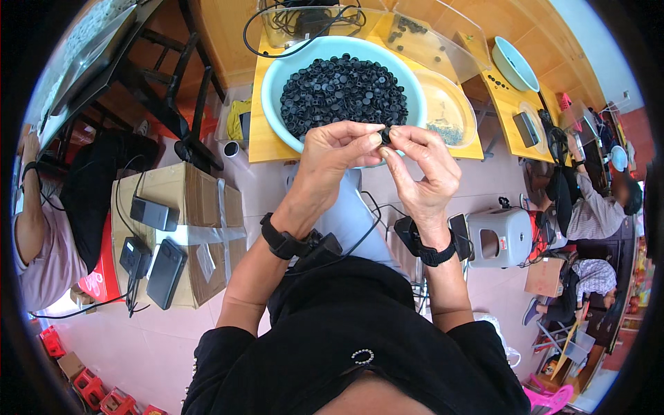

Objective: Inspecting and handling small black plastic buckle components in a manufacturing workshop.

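Just in front of a light-blue basin [274, 104], my two hands meet fingertip to fingertip. My right hand [427, 169] pinches a small round black plastic part [386, 137] between thumb and fingers. The thumb and forefinger of my left hand [337, 152] are pressed together against the same spot; what they hold there is too small to make out. Heaped inside the basin are a great many similar black plastic parts [342, 93], cap-like and round. Both my wrists carry black straps with devices.
The basin stands on a yellow wooden table [259, 142]. Beside it lies a clear round tray [460, 104] with tiny bluish pieces. A cardboard box [207, 200] bearing black devices is at left, a grey stool [499, 237] at right. Other people sit on both sides.
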A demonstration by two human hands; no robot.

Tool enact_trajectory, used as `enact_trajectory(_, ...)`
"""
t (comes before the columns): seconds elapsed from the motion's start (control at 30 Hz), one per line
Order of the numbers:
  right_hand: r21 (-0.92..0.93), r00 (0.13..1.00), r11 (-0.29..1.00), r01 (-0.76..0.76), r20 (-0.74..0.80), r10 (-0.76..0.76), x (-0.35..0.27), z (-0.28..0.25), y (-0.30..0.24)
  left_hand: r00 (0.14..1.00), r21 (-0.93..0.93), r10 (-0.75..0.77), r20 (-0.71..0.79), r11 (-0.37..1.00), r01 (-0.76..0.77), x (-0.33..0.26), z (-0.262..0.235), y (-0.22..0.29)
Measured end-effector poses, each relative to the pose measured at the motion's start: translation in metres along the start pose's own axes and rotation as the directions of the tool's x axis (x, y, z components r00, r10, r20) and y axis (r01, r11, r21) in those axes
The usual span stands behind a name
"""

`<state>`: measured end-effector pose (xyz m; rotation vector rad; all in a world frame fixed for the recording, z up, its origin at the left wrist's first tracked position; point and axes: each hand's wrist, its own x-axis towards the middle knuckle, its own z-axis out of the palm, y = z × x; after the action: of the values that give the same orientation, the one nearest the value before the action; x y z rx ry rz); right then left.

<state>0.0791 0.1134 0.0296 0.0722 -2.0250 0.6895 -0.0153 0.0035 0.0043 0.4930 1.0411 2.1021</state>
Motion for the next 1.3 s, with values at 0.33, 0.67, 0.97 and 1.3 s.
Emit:
enact_trajectory(0.33,-0.011,1.0,1.0,-0.019,0.002,0.019,-0.001,0.003,0.002,0.996,-0.062,-0.084,0.012,0.994,0.085,-0.002,-0.004,-0.006)
enact_trajectory(0.67,-0.042,0.999,0.998,0.05,0.01,-0.05,-0.001,0.0,0.002,0.998,-0.022,0.059,0.014,0.998,-0.058,-0.004,0.0,-0.008)
enact_trajectory(0.97,0.133,0.993,0.985,-0.111,-0.032,0.116,0.006,-0.004,0.009,0.996,0.007,-0.01,0.09,1.0,0.01,-0.008,0.011,0.023)
enact_trajectory(1.3,0.477,0.935,0.825,-0.305,-0.015,0.354,0.005,-0.008,0.006,0.989,0.168,0.031,0.144,0.984,-0.055,-0.011,0.02,0.033)
